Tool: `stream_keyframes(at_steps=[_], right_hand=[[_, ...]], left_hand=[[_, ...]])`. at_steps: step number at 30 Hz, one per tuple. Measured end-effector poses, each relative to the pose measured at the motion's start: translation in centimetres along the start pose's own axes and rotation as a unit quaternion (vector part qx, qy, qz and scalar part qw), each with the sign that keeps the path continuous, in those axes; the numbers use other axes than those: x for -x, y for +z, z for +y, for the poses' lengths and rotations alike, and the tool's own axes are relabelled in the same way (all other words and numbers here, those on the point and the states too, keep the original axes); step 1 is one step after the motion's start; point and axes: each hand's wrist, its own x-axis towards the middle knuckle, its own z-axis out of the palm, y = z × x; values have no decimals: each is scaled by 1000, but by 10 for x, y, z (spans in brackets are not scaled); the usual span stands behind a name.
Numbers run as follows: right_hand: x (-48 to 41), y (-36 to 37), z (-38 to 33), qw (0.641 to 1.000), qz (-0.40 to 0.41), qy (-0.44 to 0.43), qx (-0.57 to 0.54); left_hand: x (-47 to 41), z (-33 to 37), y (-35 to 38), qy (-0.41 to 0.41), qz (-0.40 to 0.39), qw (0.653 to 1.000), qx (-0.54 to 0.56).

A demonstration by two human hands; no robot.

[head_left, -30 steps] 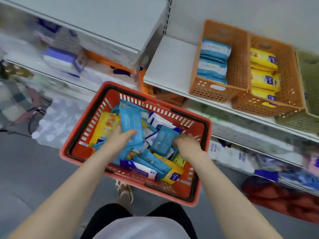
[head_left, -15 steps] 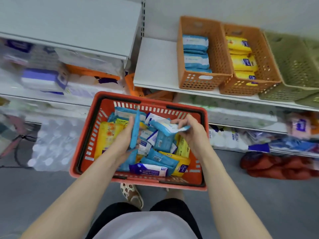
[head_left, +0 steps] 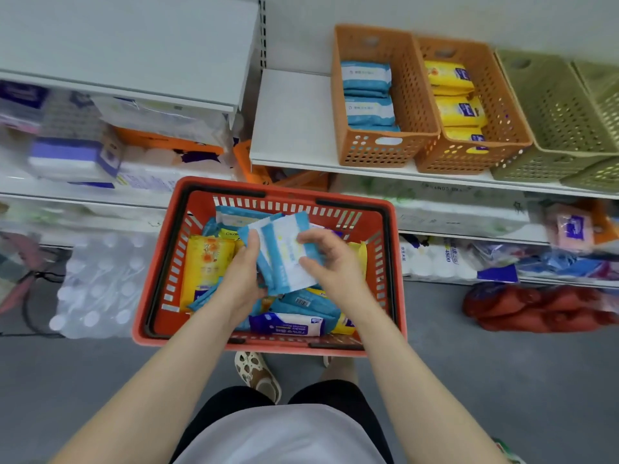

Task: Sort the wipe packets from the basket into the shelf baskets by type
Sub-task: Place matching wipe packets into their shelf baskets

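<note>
Both hands over the red basket (head_left: 157, 296), which sits low in front of the shelf. Left hand (head_left: 239, 279) closed around the lower left edge of a small stack of blue-and-white packets (head_left: 284, 252), thumb on top; right hand (head_left: 330, 262) pinching the stack's right side, fingers curled over the face. Stack is lifted clear of the loose pile beneath: yellow packets (head_left: 207, 262) at the left, a purple-and-white packet (head_left: 286, 326) at the near wall, more blue ones between. On the shelf (head_left: 291, 122) above and to the right, the left orange basket (head_left: 415, 105) already has matching blue packets (head_left: 366, 95) laid flat in a row; the next orange basket (head_left: 502, 105) has yellow ones; the green baskets (head_left: 552, 105) look unfilled. Judgement: step in hand is squaring up the blue bundle before carrying it up. To do it well, tap the edges flush, check every packet in the stack is the same type, then shift the whole bundle to one firm grip. Set it flat at the near end of the left orange basket, same orientation as the row. Slippery wrappers; a loose squeeze could fan the stack out.
</note>
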Motion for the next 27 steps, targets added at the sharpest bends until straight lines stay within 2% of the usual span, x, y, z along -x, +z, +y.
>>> stream_keyframes(at_steps=[2,3,5,7,9,10,13,15,18,20,22,23,25,27], right_hand=[[2,16,7,998,-58,15,12],[0,18,11,999,-42,32,1],[-13,10,22,995,60,82,16],[-32,-6,42,972,131,153,125],[-52,-15,64,935,93,246,236],[-59,-16,73,922,66,292,243],[-69,-7,87,906,56,400,122],[-69,-4,92,903,70,412,100],[-60,0,75,925,94,350,114],[-50,3,49,949,140,240,151],[-39,11,17,973,166,102,127],[-34,16,4,984,149,34,96],[-26,28,-10,991,66,-67,98],[-19,39,-14,980,-53,-83,172]], left_hand=[[-1,-4,-6,18,24,999,-15],[-2,-6,-11,27,43,998,-33],[-4,-8,-25,37,78,995,-53],[-4,-8,-37,48,94,993,-50],[-2,-6,-47,63,102,992,-43],[0,-5,-51,70,103,991,-41],[3,-3,-60,76,103,991,-29],[5,-1,-68,74,109,991,-12],[8,3,-79,64,121,991,-11],[9,4,-81,55,118,991,-14],[8,6,-77,44,103,994,-9],[8,9,-73,36,86,996,-2],[10,16,-64,13,31,999,28],[13,21,-56,-9,-12,998,61]])
